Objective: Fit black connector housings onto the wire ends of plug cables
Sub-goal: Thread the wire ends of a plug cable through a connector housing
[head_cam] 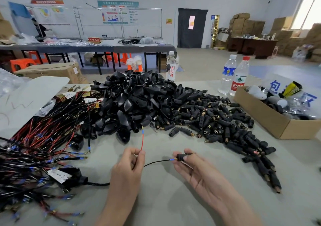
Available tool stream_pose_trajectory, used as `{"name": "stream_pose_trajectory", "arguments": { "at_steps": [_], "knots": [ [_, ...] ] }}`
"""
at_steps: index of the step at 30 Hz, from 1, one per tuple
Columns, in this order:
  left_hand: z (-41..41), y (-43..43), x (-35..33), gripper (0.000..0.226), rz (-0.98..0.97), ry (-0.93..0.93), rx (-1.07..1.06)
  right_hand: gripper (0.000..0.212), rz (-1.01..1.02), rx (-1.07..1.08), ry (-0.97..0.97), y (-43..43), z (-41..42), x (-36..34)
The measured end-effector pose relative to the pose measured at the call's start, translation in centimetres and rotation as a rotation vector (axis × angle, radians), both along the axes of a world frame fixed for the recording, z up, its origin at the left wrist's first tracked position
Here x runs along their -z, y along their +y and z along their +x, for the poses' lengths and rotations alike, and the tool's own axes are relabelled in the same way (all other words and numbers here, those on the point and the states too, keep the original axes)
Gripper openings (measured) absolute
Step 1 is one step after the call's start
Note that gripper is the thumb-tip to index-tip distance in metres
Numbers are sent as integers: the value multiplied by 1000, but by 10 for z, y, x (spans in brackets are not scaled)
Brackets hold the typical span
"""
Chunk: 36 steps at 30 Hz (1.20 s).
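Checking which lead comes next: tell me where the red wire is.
In the head view, the red wire stands up from the left hand near centre, its tip by the pile of black covers.

My left hand [128,166] and right hand [196,171] are side by side above the table [165,199], close to me. An upright wire [142,140] rises from my left fingers, pointing away from me. A second wire [156,162] runs from that hand across to the connector housing [180,156] pinched in my right fingertips. Left of my left hand lies the cable's plug [73,177], among a tangle of cables [34,152] spreading further left. Ahead of both hands is a pile of shell covers [135,104]. Ahead and right of my right hand lies a heap of loose housings [217,121]. A cardboard box [271,121] sits further right, and two bottles [227,74] stand behind the heap.
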<state>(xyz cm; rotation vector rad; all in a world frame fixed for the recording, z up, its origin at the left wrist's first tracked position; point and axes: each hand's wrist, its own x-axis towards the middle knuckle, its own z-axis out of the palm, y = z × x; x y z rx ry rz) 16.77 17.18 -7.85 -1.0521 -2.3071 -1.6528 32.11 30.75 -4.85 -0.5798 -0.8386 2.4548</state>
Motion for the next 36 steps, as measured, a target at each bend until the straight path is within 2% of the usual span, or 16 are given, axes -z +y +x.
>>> {"name": "stream_pose_trajectory", "arguments": {
  "at_steps": [3,6,13,16,19,23,25,29,36],
  "knots": [
    [0,0,0,16,5,-1,2,28,77,-37,-38,-2,-1,1],
    [1,1,0,18,2,9,33,29,183,-54,-85,-9,-5,4],
    [2,3,1,19,4,29,70,41,108,-187,39,-26,-16,6],
    [1,3,2,19,2,13,81,54,160,-243,-27,-28,-21,11],
    [5,3,-1,15,17,-79,128,56,233,-233,-78,-29,-24,15],
    [13,1,-13,21,141,-206,194,56,228,-157,-74,-25,-26,14],
    [13,-3,-20,10,181,-297,250,53,205,-116,-72,-23,-26,13],
    [10,-8,-28,33,172,-468,392,48,167,-95,-44,-18,-22,13],
    [6,-5,-22,40,125,-498,289,48,80,-97,-14,-16,-21,12]
  ]
}}
